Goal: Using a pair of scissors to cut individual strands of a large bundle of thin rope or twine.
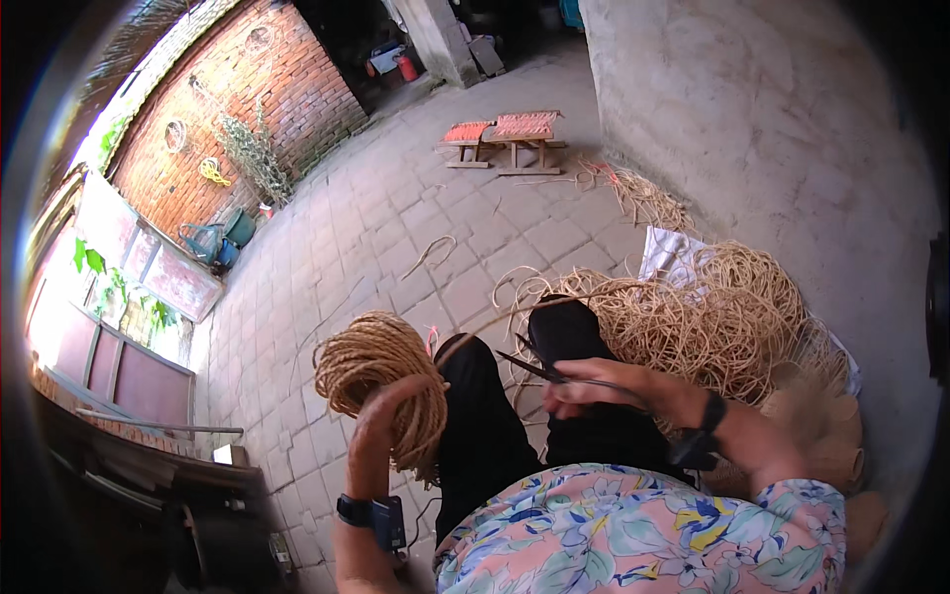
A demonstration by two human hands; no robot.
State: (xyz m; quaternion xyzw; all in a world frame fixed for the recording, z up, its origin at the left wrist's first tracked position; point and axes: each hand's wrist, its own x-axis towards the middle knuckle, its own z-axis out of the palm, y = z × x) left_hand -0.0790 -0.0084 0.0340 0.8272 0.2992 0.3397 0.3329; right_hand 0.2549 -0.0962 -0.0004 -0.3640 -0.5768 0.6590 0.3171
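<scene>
A thick coil of tan twisted rope (368, 348) rests by my left knee, and my left hand (388, 408) is wrapped round its near side, with some fingers hidden in the coil. From the coil a single strand (485, 323) runs right across my knees toward a large tangled heap of the same rope (708, 327). Above my right thigh, my right hand (599, 381) grips dark scissors (529, 366). Their blades are spread and point left, just below the strand. Whether they touch it I cannot tell.
Two low wooden stools (524, 126) with red woven seats stand ahead on the paved floor (336, 277). The heap lies against a plastered wall (762, 129), partly on a white sheet (669, 253). Tan rolled bundles (816, 426) sit by my right elbow. A loose rope piece (430, 252) lies ahead.
</scene>
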